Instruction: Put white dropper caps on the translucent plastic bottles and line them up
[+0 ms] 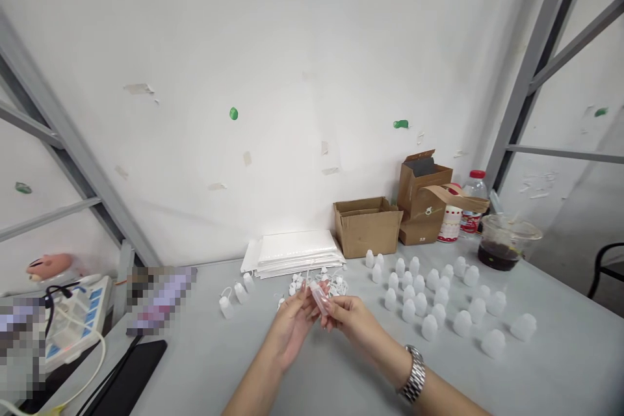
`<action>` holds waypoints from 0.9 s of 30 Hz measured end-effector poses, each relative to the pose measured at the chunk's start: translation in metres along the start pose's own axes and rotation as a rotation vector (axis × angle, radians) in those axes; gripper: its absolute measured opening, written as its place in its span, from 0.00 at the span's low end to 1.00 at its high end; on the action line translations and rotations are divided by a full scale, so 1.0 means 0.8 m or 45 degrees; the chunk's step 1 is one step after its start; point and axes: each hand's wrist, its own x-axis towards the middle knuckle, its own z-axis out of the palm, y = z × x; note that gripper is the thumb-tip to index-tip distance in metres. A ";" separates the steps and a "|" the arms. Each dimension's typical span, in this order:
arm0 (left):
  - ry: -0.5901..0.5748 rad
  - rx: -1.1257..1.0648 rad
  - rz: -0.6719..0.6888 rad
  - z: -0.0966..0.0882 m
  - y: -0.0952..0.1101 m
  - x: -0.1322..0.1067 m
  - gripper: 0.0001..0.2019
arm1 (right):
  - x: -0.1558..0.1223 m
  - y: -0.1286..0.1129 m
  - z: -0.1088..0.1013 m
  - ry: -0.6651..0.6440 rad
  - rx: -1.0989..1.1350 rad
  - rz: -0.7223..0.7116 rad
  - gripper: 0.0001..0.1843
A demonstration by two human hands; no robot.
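Both my hands meet over the middle of the grey table [312, 377]. My left hand [291, 325] and my right hand [351, 318] together pinch a small translucent plastic bottle [319, 296], held tilted between the fingertips. A metal watch [413, 374] is on my right wrist. Just behind the hands lies a small heap of white caps with loops [316, 285]. Several capped white bottles [439, 299] stand to the right. Three more small bottles [236, 296] stand to the left.
A stack of white bags [292, 250] lies at the wall, beside an open cardboard box [368, 226], a second brown box [422, 205], a water bottle [472, 205] and a plastic cup of dark liquid [504, 240]. A power strip [78, 322] and dark flat object [129, 380] sit far left.
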 end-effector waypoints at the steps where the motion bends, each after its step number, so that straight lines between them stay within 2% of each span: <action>1: -0.011 0.011 0.005 -0.001 0.002 0.000 0.15 | 0.000 0.001 -0.001 -0.048 0.106 0.031 0.19; 6: -0.039 0.067 0.000 0.001 0.009 -0.003 0.15 | -0.003 0.004 -0.003 -0.160 0.333 0.156 0.17; 10: -0.014 0.115 0.057 0.006 0.013 -0.005 0.12 | -0.003 0.005 -0.002 -0.141 0.307 0.147 0.16; 13: 0.003 0.100 0.053 0.004 0.012 -0.004 0.10 | 0.000 0.004 -0.001 -0.047 0.118 0.088 0.19; 19: 0.037 0.019 -0.039 -0.006 0.004 0.000 0.13 | -0.001 0.002 0.004 0.190 -0.444 -0.021 0.21; 23: 0.063 0.093 -0.042 -0.005 0.004 -0.001 0.15 | -0.010 0.006 0.009 0.365 -0.888 -0.218 0.18; 25: 0.072 0.138 -0.006 -0.003 0.004 -0.001 0.15 | -0.012 0.007 0.010 0.420 -0.994 -0.316 0.16; 27: 0.076 0.133 0.029 0.000 0.003 -0.001 0.15 | -0.011 0.007 0.009 0.375 -0.933 -0.287 0.17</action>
